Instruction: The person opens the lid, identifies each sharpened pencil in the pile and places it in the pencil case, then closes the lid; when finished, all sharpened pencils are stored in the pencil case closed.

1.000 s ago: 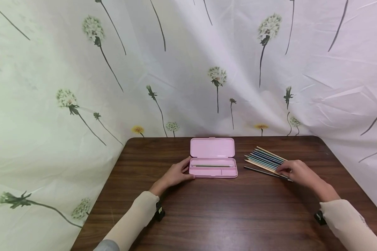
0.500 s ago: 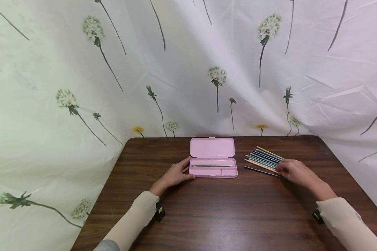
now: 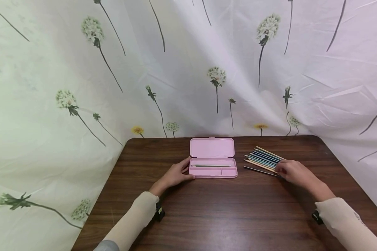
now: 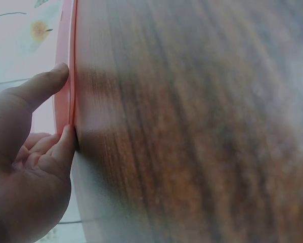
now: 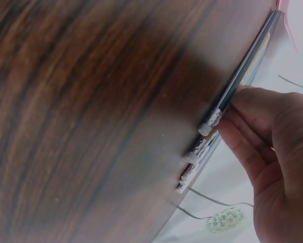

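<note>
My head camera looks down over the table (image 3: 207, 209); each wrist camera sits close, skimming its wood, sharing the pink case (image 4: 65, 101) and pencils (image 5: 232, 96).

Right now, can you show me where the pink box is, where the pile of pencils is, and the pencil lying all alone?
pink box (image 3: 212, 171), head view, on its front tray wall.
pile of pencils (image 3: 261, 157), head view, on the middle of the fan.
lone dark pencil (image 3: 257, 170), head view, on its shaft.
</note>
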Demonstrator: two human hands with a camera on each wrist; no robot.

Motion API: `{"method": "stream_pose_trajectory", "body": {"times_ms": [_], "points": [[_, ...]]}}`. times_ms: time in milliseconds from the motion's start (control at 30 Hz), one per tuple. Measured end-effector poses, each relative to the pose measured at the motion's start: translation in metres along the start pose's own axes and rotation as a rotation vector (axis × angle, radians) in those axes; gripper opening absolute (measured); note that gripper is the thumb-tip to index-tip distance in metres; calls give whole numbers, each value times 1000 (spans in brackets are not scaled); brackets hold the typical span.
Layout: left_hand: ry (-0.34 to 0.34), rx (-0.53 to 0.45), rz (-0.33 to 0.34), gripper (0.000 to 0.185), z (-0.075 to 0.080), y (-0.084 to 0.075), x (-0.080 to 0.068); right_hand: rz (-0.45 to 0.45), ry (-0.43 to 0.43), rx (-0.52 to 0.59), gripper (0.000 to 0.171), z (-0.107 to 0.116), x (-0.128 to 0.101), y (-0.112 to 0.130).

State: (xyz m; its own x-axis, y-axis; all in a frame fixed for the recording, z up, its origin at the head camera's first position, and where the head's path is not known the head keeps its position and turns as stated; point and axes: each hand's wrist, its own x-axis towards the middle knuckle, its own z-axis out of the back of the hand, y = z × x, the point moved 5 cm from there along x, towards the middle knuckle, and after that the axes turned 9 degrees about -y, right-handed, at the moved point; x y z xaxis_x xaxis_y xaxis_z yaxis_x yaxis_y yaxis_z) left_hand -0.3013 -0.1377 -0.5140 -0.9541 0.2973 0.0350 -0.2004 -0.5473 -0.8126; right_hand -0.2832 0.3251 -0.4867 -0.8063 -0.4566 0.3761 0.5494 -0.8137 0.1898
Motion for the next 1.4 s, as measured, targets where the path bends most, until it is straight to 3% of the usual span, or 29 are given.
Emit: {"method": "stream_pose_trajectory", "body": {"times_ms": [500, 733, 1233, 1400], "points": [[-3, 6, -7, 91, 0, 1, 1, -63, 64, -26, 11, -4, 1, -1], [-5, -2, -5, 91, 0, 2, 1, -41, 53, -5, 12, -5, 1, -1], [-7, -9, -9, 93, -2, 4, 3, 134, -212, 13, 21, 11, 12, 11], [-10, -23, -14, 92, -1, 1, 1, 115, -204, 40, 21, 16, 26, 21]]}}
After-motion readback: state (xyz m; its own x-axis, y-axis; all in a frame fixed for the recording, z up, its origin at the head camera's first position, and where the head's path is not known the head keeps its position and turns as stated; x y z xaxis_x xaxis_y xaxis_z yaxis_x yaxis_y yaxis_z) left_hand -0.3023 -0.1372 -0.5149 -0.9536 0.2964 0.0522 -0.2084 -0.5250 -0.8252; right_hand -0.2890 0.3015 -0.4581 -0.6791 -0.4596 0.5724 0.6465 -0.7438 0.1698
